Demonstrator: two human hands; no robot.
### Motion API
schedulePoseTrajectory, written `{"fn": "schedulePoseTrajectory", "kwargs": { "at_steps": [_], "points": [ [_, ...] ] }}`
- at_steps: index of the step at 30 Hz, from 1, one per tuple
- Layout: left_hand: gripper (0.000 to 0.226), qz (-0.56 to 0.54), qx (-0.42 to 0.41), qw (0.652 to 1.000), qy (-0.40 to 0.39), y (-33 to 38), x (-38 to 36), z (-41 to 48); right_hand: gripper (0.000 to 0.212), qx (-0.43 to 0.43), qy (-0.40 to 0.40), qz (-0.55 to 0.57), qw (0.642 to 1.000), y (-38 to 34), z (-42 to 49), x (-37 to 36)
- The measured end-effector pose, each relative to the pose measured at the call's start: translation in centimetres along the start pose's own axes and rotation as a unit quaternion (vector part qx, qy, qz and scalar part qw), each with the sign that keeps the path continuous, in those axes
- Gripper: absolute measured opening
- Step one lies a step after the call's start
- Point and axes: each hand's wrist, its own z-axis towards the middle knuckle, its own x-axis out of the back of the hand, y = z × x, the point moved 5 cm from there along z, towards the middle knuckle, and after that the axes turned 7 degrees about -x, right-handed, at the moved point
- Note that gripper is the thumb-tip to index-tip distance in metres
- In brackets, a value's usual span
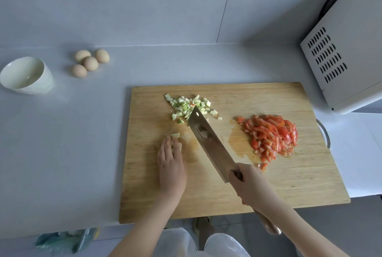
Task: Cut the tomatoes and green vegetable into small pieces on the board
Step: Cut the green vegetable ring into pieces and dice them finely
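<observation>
A wooden cutting board [268, 184] lies on the white counter. Chopped red tomato pieces [270, 136] are heaped on its right half. Small diced green vegetable pieces [187, 106] are scattered at the board's upper middle. My left hand [172, 163] rests flat on the board, its fingertips pressing on a last strip of green vegetable [175, 135]. My right hand [248, 186] grips the handle of a cleaver [210, 143]; the blade slants up and left, and its tip reaches the diced green pile.
A white bowl [25, 75] stands at the far left of the counter, with several eggs [90, 62] beside it. A white appliance [347, 45] with vent slots stands at the right, close to the board's far right corner. The board's near edge overhangs the counter.
</observation>
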Motion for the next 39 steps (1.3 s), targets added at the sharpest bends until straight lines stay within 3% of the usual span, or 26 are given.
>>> {"fn": "schedulePoseTrajectory", "kwargs": {
  "at_steps": [5, 10, 16, 24, 32, 39],
  "points": [
    [0.052, -0.007, -0.081, 0.996, 0.048, -1.6, 0.7, -0.2, 0.029, 0.038, 0.020, -0.094, 0.995, -0.5, 1.0, 0.0],
    [0.046, -0.036, -0.024, 0.995, 0.090, -2.7, 1.8, 1.9, 0.031, 0.099, 0.040, -0.181, 0.978, -1.4, 1.8, -0.1],
    [0.012, -0.062, 0.013, 0.993, 0.101, -2.7, 2.3, 3.6, 0.038, 0.118, 0.024, -0.209, 0.971, -2.3, 1.9, -1.0],
    [0.003, -0.078, 0.070, 0.986, 0.134, -2.9, 2.2, 2.2, 0.027, 0.133, 0.051, -0.205, 0.968, -3.7, 1.8, -1.1],
    [0.007, -0.108, 0.083, 0.979, 0.149, -3.0, 2.2, 2.1, 0.034, 0.130, 0.009, -0.227, 0.965, -4.8, 2.8, -2.6],
    [0.010, -0.135, 0.076, 0.975, 0.158, -3.3, 2.5, 1.6, 0.027, 0.131, 0.030, -0.203, 0.970, -5.0, 2.3, -2.2]
  ]
}}
